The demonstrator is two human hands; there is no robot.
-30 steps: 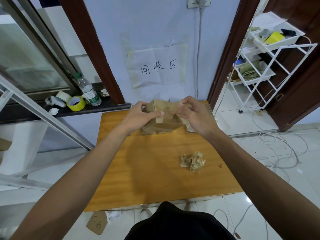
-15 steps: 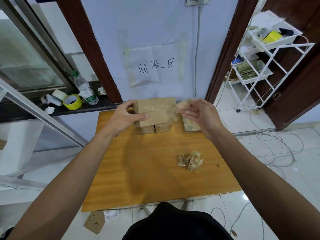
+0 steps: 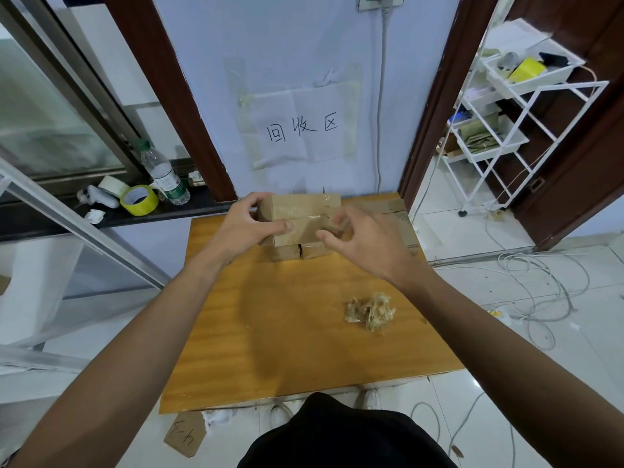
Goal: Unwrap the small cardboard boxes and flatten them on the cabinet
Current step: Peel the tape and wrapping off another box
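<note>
Peeling tape seems the step in hand: the left hand point(image 3: 241, 228) grips the taped box point(image 3: 304, 206) by its left end, above two more boxes point(image 3: 285, 254) at the far edge of the cabinet point(image 3: 270, 332). The right hand point(image 3: 368, 241) curls at its right end; whether it pinches tape is too blurred to tell. The next move calls for catching a loose tape edge.

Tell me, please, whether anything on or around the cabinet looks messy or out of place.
A crumpled wad of tape lies loose on the cabinet, right of centre. On the floor under its near edge lie a cardboard scrap and crumpled paper, and cables sprawl across the tiles at right.
</note>
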